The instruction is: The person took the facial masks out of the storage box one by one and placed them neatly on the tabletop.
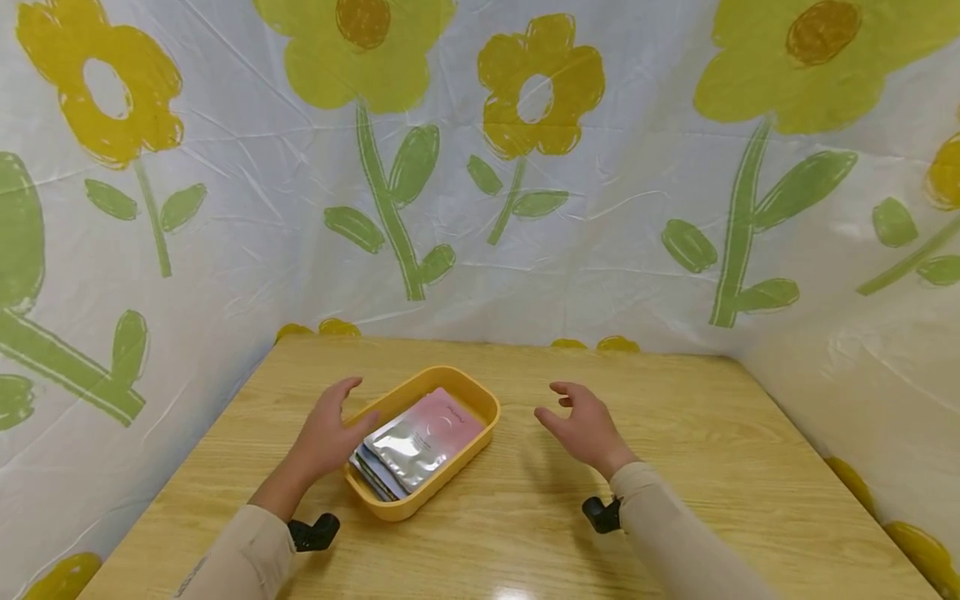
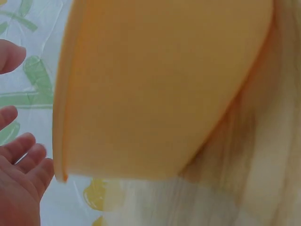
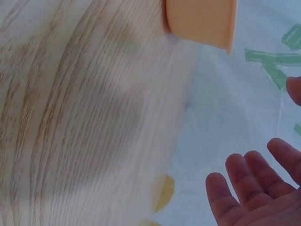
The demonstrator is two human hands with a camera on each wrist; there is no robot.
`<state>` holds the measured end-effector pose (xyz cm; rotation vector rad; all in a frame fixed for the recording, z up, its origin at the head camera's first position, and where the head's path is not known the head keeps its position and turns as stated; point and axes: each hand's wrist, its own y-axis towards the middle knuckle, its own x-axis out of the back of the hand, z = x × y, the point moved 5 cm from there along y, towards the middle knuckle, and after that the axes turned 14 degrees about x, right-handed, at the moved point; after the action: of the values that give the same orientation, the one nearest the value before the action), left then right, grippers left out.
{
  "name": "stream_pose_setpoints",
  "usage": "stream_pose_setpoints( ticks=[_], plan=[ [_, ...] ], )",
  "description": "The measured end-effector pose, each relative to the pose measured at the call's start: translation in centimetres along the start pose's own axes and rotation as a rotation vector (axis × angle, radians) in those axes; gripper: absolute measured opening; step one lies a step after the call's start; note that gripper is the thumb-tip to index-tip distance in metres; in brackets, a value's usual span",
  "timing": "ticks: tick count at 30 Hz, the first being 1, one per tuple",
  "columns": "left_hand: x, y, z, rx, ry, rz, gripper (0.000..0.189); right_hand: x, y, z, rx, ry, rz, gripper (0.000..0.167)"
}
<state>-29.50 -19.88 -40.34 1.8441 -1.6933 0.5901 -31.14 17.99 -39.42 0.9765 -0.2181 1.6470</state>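
Observation:
On the wooden table lies a yellow plastic bin [image 1: 486, 433], turned at a slant. Inside it is a stack of flat sachets; the top sachet [image 1: 427, 437] is pink and silver, and the edges of others show beneath. My left hand [image 1: 330, 433] hovers at the bin's left side, fingers spread and thumb over the rim. From these views I cannot tell whether it touches the bin. In the left wrist view the bin's wall [image 2: 160, 94] fills the middle. My right hand [image 1: 585, 425] is held above the table, right of the bin, with fingers loosely bent and nothing in them.
The wooden table [image 1: 720, 467] runs back to a white flower-printed sheet [image 1: 622, 200] that encloses it behind and on both sides. A black wrist mount [image 1: 315, 532] is on the left forearm, another black mount [image 1: 602, 515] on the right.

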Motion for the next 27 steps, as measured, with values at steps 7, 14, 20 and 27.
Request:
stream_pose_setpoints(
  ticks=[7,14,20,27],
  plan=[
    [0.3,-0.9,1.5,-0.001,-0.06,-0.044,0.059,-0.6,0.2,0.6,0.005,0.01,0.01,0.059],
    [-0.6,-1.4,2.7,0.036,-0.108,-0.035,0.06,-1.1,0.5,1.2,0.028,0.026,0.002,0.058],
    [-1.2,-1.5,3.0,0.057,-0.115,-0.047,0.058,-1.6,0.7,1.3,0.029,0.049,0.001,0.058],
    [-2.0,-1.6,3.8,0.146,-0.18,-0.014,0.053,-1.5,0.8,1.4,0.031,0.043,0.012,0.057]
  ],
)
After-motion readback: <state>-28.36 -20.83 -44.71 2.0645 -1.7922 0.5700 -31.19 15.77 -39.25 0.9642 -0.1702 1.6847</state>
